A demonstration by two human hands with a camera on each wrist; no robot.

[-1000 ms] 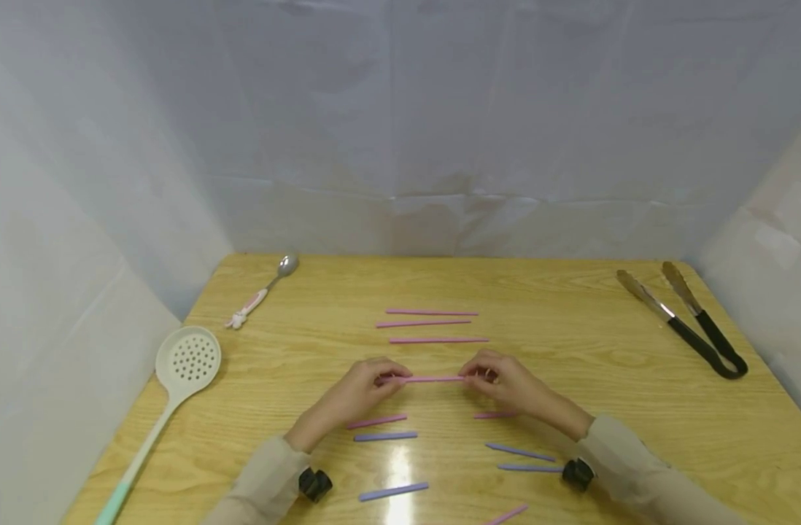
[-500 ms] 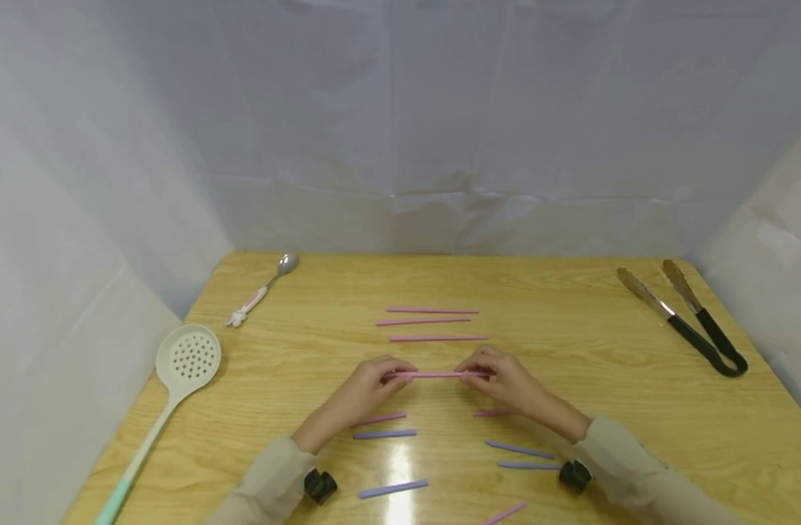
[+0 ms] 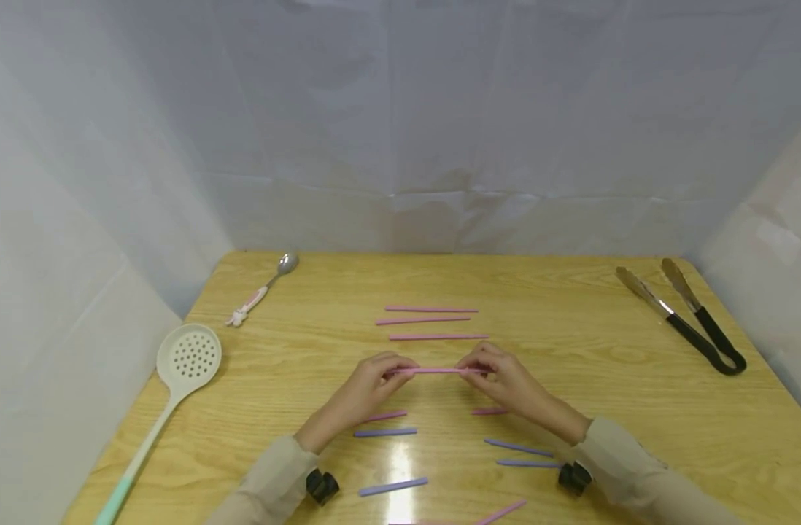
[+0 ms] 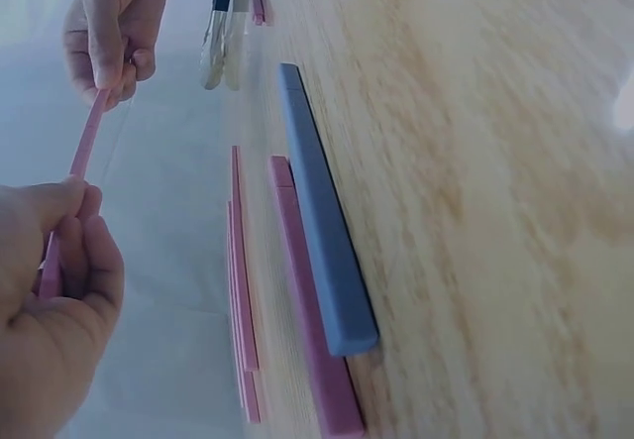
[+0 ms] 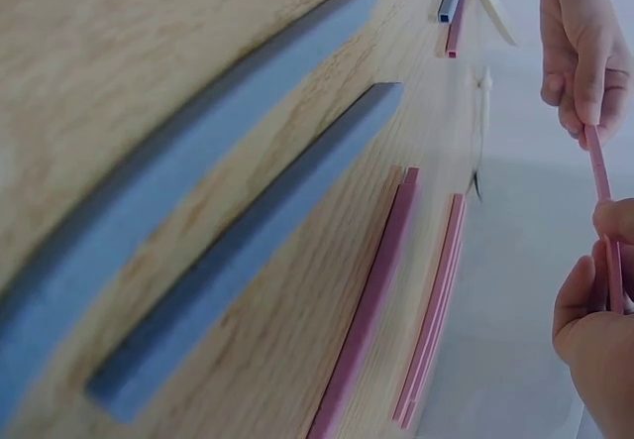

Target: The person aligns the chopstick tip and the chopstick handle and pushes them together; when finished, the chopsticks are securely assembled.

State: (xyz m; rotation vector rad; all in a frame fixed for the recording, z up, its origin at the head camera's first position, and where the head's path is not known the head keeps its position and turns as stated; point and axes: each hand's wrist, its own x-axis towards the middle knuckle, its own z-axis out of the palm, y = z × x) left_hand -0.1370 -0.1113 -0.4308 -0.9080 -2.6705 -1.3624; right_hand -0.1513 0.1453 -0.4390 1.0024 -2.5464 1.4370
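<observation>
In the head view, the left hand [image 3: 368, 388] and right hand [image 3: 507, 380] pinch a slender, straight pink stick [image 3: 436, 370] slightly closer together than a second ago, probably steadying it, between five and six o'clock. Left wrist: it is raised at nine. Right wrist: at three.

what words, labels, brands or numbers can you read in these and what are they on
None: no readable text in any view.
Pink stick held by the left hand and right hand: no lettering visible.
Blue sticks: none visible, even close up.
Skimmer, spoon, tongs: none visible; any tiny marks would be too small to read.
</observation>
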